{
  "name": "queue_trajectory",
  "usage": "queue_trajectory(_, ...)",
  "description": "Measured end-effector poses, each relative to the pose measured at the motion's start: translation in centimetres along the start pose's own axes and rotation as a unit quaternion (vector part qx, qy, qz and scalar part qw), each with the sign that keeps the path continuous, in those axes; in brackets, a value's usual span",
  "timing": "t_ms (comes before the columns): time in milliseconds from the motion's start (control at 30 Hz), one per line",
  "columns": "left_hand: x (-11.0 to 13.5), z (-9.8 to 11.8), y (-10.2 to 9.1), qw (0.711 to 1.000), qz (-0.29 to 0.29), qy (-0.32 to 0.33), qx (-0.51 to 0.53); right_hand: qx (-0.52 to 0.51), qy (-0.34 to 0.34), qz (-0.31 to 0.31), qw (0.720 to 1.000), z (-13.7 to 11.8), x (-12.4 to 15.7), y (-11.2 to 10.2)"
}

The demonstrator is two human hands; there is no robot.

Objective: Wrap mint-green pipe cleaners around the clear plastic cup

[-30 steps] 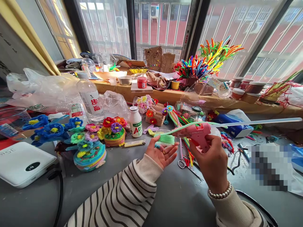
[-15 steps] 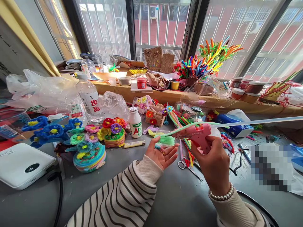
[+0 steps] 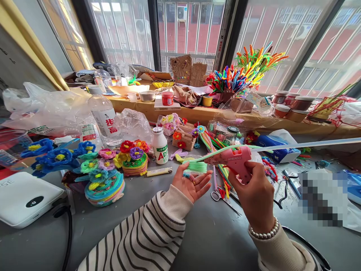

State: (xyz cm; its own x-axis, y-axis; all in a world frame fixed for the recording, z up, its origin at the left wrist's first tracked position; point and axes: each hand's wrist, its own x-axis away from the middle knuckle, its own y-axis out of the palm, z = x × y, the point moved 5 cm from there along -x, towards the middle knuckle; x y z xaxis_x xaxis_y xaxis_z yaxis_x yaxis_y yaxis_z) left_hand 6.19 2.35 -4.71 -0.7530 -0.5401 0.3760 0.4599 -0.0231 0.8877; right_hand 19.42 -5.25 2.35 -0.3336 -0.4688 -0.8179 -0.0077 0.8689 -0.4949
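My left hand (image 3: 191, 183) is palm up and pinches a small coil of light green pipe cleaner (image 3: 195, 167), whose loose end runs up to the right. My right hand (image 3: 254, 192) grips a pink glue gun (image 3: 234, 159). Its nozzle points left and sits right beside the green coil. A long clear glue stick (image 3: 310, 145) juts out of the back of the gun to the right. Both hands hover over the grey table (image 3: 214, 233).
Finished pipe-cleaner flowers and coiled baskets (image 3: 104, 177) stand at the left, beside a white bottle (image 3: 160, 146) and a water bottle (image 3: 104, 116). Scissors (image 3: 221, 195) and loose pipe cleaners lie under my hands. A white device (image 3: 25, 197) sits far left; a bunch of pipe cleaners (image 3: 245, 73) stands on the sill.
Both hands hold almost still. The view has drifted slightly, so everything sits a little further left and lower than before.
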Motion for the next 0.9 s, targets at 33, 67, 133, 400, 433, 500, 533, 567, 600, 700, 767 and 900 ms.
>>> queue_trajectory(33, -0.02, 0.0, -0.01, 1.0, -0.004, -0.001, -0.001, 0.001, -0.002, 0.001, 1.0, 0.0, 0.02, -0.01)
queue_trajectory(67, -0.02, 0.0, -0.01, 1.0, -0.005, -0.001, -0.002, 0.002, -0.005, 0.003, 1.0, 0.0, 0.03, -0.03)
queue_trajectory(133, 0.0, -0.01, 0.03, 1.0, -0.003, -0.001, -0.003, 0.001, -0.009, 0.005, 1.0, -0.01, 0.06, -0.08)
queue_trajectory(400, 0.28, -0.01, 0.32, 0.999, 0.031, 0.005, -0.009, -0.007, 0.001, 0.007, 1.0, 0.03, -0.07, -0.43)
queue_trajectory(433, 0.28, -0.01, 0.34, 0.999, 0.03, 0.005, -0.01, -0.006, 0.003, 0.008, 1.0, 0.04, -0.08, -0.49)
queue_trajectory(500, 0.26, 0.02, 0.36, 1.0, 0.026, 0.006, -0.011, -0.006, 0.005, 0.009, 1.0, 0.07, -0.06, -0.61)
queue_trajectory(533, 0.24, 0.03, 0.35, 1.0, 0.023, 0.005, -0.01, -0.006, 0.004, 0.009, 1.0, 0.08, -0.03, -0.66)
queue_trajectory(567, 0.21, 0.03, 0.31, 1.0, 0.021, 0.003, -0.008, -0.005, 0.002, 0.011, 1.0, 0.1, 0.0, -0.72)
queue_trajectory(600, 0.19, 0.04, 0.28, 1.0, 0.018, 0.003, -0.005, -0.004, -0.001, 0.013, 1.0, 0.11, 0.04, -0.78)
queue_trajectory(700, 0.14, 0.03, 0.24, 1.0, 0.002, 0.0, -0.005, 0.001, -0.008, 0.02, 1.0, 0.21, 0.14, -0.9)
queue_trajectory(767, 0.14, 0.04, 0.26, 1.0, -0.007, 0.0, -0.011, 0.002, -0.011, 0.026, 1.0, 0.29, 0.19, -0.95)
queue_trajectory(900, 0.23, 0.02, 0.24, 1.0, 0.004, 0.0, -0.02, 0.001, -0.01, 0.023, 1.0, 0.43, 0.25, -0.95)
